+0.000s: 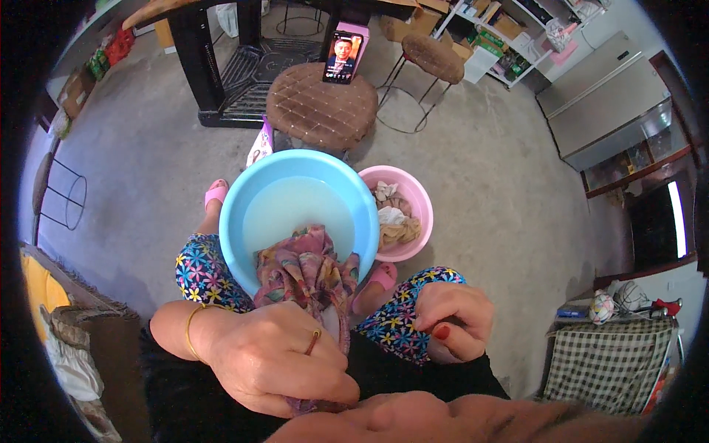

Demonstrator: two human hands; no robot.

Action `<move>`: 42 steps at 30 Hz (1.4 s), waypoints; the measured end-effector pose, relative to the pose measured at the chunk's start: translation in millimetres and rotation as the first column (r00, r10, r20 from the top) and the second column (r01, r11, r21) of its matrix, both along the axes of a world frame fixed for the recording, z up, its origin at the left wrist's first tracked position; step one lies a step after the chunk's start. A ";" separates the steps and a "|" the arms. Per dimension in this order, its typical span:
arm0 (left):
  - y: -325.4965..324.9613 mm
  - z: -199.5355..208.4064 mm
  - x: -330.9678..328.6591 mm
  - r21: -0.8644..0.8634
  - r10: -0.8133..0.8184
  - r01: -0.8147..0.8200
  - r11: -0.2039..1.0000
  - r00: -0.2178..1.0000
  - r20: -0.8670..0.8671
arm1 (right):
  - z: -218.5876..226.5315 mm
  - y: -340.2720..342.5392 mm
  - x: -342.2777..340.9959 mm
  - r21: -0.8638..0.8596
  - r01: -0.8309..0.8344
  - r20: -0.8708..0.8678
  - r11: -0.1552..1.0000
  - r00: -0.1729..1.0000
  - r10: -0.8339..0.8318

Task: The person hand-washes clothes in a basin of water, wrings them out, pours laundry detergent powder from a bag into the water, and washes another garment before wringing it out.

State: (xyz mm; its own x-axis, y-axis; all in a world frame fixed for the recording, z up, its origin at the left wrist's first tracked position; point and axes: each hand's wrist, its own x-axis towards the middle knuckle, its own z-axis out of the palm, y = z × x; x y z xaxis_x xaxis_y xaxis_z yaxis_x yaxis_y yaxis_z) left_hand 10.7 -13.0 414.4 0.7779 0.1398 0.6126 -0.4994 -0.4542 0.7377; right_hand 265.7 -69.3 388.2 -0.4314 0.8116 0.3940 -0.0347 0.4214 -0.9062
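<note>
My left hand (277,358), with a ring and a bracelet, is closed on one end of a mauve patterned garment (306,269). The garment hangs bunched from the fist into a large blue basin (230,221), its far end lying in cloudy water (292,203). Apart from the cloth, my right hand (454,323) is curled above my right knee, its red thumbnail showing. Nothing can be seen in its fingers. A smaller pink basin (422,240) touches the blue one on the right and contains crumpled beige and white clothes (399,221).
Beyond the basins, a phone (342,55) leans upright on a brown padded stool (321,103). A white-purple packet (261,144) stands beside the blue basin. My pink slippers (382,279) flank it. Another stool (433,59) and a fridge (609,111) stand farther right.
</note>
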 end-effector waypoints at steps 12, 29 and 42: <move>2.6 -2.2 3.6 0.006 -0.012 0.012 1.000 0.999 0.030 | -3.5 2.1 0.2 -0.006 -0.007 0.001 1.000 1.000 0.007; 2.8 -9.8 14.7 -0.041 -0.025 0.030 0.999 0.995 0.099 | -4.1 5.1 -2.3 0.028 0.018 -0.032 0.999 0.999 -0.017; 4.5 -10.6 15.9 -0.047 -0.046 0.051 0.998 0.993 0.109 | -3.5 3.9 1.1 -0.030 -0.025 0.030 0.999 0.999 0.026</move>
State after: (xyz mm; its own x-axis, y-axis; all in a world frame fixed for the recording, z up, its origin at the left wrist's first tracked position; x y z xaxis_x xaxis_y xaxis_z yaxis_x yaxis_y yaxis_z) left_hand 26.6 -8.5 403.8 0.7140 0.1356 0.6869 -0.5981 -0.3920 0.6990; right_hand 266.8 -65.4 384.7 -0.4631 0.8115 0.3565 -0.0177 0.3937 -0.9191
